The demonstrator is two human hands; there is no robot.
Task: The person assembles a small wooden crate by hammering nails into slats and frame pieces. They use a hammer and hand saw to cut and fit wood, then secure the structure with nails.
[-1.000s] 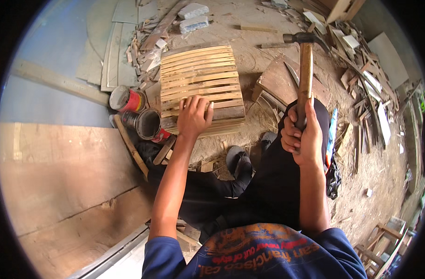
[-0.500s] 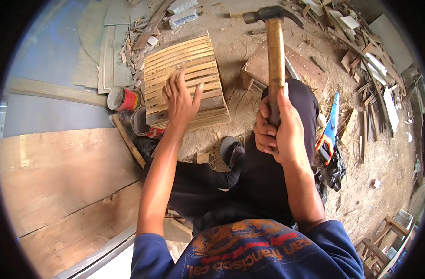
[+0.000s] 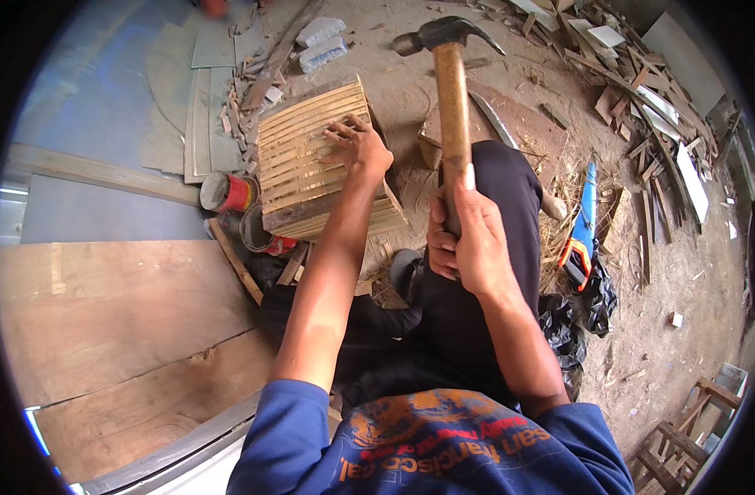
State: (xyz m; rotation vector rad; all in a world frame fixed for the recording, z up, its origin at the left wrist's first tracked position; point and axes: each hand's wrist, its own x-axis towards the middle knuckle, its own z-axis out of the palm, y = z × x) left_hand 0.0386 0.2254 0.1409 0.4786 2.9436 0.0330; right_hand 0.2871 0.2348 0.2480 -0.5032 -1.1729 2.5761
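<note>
Head view: the fingers point(image 3: 344, 132) of the left hand point(image 3: 359, 147) are spread flat on the slatted wooden crate point(image 3: 311, 161), so it is kept from sliding. The right hand point(image 3: 468, 239) is wrapped tight around the hammer point(image 3: 452, 99) handle, and the head is held high over the dirt floor point(image 3: 666, 330). Open room is left above the crate. Two paint cans point(image 3: 229, 194) are touching its left edge, and a saw point(image 3: 582, 223) is lying to the right.

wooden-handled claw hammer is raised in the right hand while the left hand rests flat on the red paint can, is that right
Not quite. In the head view, the right hand does hold the wooden-handled claw hammer raised, but the left hand rests on the slatted wooden crate, not on the red paint can, which stands untouched beside the crate.
</note>
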